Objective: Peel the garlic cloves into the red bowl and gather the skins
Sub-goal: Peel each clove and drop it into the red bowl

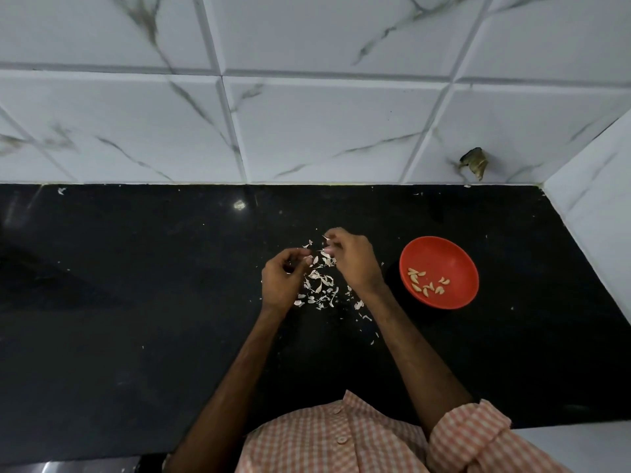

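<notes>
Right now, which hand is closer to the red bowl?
Right. The right hand, pinching a bit of garlic skin, is just left of the red bowl, not touching it. The left hand is farther left, beyond the skin pile.

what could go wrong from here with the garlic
1. The skins lie loose and strewn across the black counter, some well away from the main heap; stray flakes may be missed when gathering.
2. The red bowl sits apart, beyond the right hand; a clove carried over could slip and land among skins.
</notes>
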Demonstrator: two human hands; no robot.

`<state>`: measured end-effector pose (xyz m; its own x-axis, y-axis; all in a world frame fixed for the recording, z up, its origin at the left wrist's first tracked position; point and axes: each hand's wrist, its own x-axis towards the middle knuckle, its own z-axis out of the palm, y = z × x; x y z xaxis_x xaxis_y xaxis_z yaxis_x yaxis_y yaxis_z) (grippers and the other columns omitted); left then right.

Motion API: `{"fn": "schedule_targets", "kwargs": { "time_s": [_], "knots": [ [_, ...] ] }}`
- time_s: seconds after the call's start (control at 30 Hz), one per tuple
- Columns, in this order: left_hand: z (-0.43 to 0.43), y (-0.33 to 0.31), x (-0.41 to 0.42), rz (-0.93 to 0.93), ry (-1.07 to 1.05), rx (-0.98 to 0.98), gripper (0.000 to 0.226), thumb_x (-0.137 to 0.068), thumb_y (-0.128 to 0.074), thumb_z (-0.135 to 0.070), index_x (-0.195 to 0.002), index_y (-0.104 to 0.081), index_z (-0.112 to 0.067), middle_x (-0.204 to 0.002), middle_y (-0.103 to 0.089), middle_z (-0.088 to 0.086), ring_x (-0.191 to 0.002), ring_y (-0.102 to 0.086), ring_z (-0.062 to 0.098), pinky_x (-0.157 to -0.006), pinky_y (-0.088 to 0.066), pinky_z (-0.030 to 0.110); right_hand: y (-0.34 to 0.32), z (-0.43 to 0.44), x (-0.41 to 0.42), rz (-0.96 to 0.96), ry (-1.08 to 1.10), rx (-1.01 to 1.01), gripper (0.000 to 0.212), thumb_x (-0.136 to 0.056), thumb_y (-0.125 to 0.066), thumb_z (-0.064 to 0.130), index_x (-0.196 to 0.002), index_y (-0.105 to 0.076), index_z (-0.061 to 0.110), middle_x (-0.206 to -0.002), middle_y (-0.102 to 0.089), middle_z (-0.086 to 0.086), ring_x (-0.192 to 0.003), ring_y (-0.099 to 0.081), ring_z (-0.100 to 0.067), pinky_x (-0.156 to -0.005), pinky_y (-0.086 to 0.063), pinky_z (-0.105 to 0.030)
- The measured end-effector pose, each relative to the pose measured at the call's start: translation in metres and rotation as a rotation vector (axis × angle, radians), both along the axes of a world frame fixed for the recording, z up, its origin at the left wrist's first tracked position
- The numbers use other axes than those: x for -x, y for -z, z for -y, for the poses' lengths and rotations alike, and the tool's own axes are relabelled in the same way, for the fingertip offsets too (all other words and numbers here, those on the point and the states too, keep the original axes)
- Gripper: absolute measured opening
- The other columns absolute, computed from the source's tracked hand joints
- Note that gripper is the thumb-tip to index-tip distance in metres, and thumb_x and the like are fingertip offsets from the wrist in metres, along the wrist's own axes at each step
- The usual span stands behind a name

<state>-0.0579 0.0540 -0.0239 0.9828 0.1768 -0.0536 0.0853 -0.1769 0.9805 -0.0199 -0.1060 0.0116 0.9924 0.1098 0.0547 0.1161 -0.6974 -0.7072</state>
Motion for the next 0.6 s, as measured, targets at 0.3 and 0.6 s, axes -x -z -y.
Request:
{"fn": "schedule_targets", "kwargs": {
  "time_s": [0.3, 0.6],
  "knots": [
    [-0.009, -0.001, -0.003, -0.019, -0.097, 0.052, 0.006, -0.088, -0.076, -0.019, -0.094, -0.075, -0.020, -0.087, -0.075, -0.005, -0.081, -0.070, 0.007, -0.075, -0.058, 0.030, 0.012, 0.011, -0.002, -0.029, -0.038, 0.326, 0.021, -0.093, -0.066, 0.003, -0.112, -0.071, 0.010, -0.108, -0.070, -0.004, -0.095, -0.068, -0.015, -0.086, -0.057, -0.028],
    [0.024, -0.022, -0.017, 0.038, 0.127, 0.027, 0.025, -0.079, -0.082, -0.005, -0.100, -0.072, -0.012, -0.093, -0.077, -0.001, -0.090, -0.073, 0.011, -0.081, -0.059, 0.028, -0.003, 0.002, 0.022, -0.486, 0.312, -1.163, 0.045, -0.107, -0.041, 0.039, -0.123, -0.064, 0.004, -0.122, -0.070, -0.013, -0.114, -0.067, -0.022, -0.098, -0.055, -0.034]
  ]
}}
